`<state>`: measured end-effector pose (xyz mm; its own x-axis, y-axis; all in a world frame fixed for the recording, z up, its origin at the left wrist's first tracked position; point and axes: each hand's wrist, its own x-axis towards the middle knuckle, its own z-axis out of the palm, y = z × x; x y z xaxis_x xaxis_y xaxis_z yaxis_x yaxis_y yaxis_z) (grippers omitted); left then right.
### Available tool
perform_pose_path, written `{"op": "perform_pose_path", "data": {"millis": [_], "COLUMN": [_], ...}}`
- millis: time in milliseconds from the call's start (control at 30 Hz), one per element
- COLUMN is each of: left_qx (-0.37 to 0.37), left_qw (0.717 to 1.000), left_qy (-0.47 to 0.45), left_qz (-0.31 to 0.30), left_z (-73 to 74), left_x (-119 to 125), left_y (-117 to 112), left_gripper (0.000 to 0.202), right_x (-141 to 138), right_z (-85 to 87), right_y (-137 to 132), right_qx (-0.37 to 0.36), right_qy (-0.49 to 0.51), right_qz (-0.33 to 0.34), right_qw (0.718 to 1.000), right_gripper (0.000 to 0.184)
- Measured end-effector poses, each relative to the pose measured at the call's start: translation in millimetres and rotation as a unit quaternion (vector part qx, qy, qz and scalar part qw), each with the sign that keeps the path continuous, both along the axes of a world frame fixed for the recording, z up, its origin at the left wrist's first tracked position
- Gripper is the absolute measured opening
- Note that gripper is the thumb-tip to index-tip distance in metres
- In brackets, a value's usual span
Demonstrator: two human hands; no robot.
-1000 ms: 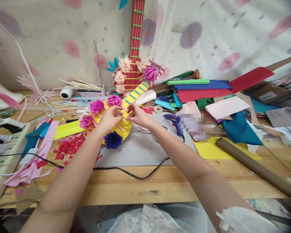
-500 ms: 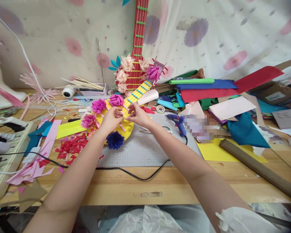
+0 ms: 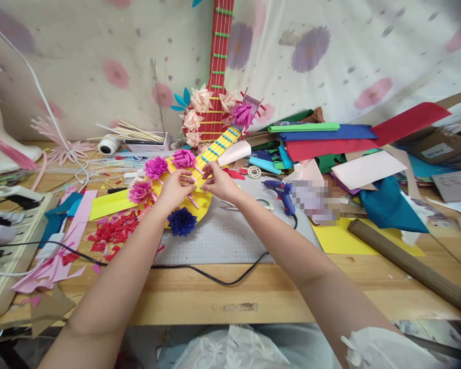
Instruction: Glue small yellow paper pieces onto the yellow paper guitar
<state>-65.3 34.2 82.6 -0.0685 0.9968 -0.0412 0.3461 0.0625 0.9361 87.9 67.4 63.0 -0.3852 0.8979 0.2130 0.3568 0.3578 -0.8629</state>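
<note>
A yellow paper pipa-like instrument (image 3: 204, 206) lies on the grey cutting mat, its neck slanting up to the right, with blue bars, pink strips and paper flowers on it. My left hand (image 3: 176, 189) is over the yellow body, fingers curled and pinched at the pink strips. Opposite it, my right hand (image 3: 219, 183) bends its thumb and fingers together near the base of the neck. Whatever thin thing the fingertips hold is too small to make out. A dark blue paper flower (image 3: 182, 221) sits on the body's lower edge, below my left hand.
A blue glue gun (image 3: 285, 196) and scissors (image 3: 267, 204) rest on the cutting mat (image 3: 230, 246). A black cable (image 3: 215, 279) crosses the front. Red scraps (image 3: 113, 229) and a power strip (image 3: 19, 246) are left; coloured paper (image 3: 330, 148) piles right. A red instrument (image 3: 217, 72) stands behind.
</note>
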Motion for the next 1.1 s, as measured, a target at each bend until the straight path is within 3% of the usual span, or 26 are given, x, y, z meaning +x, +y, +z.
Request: {"op": "perform_pose_path", "data": {"millis": [133,267,433,667,933,1033,1100], "left_qx": [0.024,0.066,0.140,0.170,0.204,0.221,0.202], "left_qw": [0.999,0.990,0.951,0.910,0.898,0.920,0.946], "left_qy": [0.025,0.127,0.276,0.374,0.389,0.325,0.248], "left_qz": [-0.003,-0.011,-0.027,-0.045,-0.024,-0.013,-0.052], "left_z": [-7.1,-10.9,-10.2,-12.1,-2.6,6.0,9.8], "left_x": [-2.8,-1.6,5.1,11.3,9.1,9.1,10.4], "left_y": [4.8,4.7,0.4,-6.3,-11.6,-13.3,-14.6], "left_gripper": [0.037,0.041,0.045,0.047,0.045,0.040,0.038], "right_x": [1.0,5.1,15.5,25.1,28.8,29.2,29.6], "right_z": [1.2,3.5,2.9,-1.1,3.5,5.2,6.1], "right_y": [0.5,-0.1,-2.0,-8.5,-22.5,-25.2,-26.6], "right_qx": [0.010,0.014,0.027,0.034,0.027,0.026,0.027], "right_qy": [-0.012,-0.019,-0.005,0.026,0.054,0.048,0.044], "right_qz": [-0.009,-0.033,-0.042,-0.037,-0.003,0.001,0.009], "right_qw": [1.000,0.999,0.999,0.998,0.998,0.998,0.999], "right_gripper": [0.039,0.038,0.036,0.037,0.039,0.040,0.040]}}
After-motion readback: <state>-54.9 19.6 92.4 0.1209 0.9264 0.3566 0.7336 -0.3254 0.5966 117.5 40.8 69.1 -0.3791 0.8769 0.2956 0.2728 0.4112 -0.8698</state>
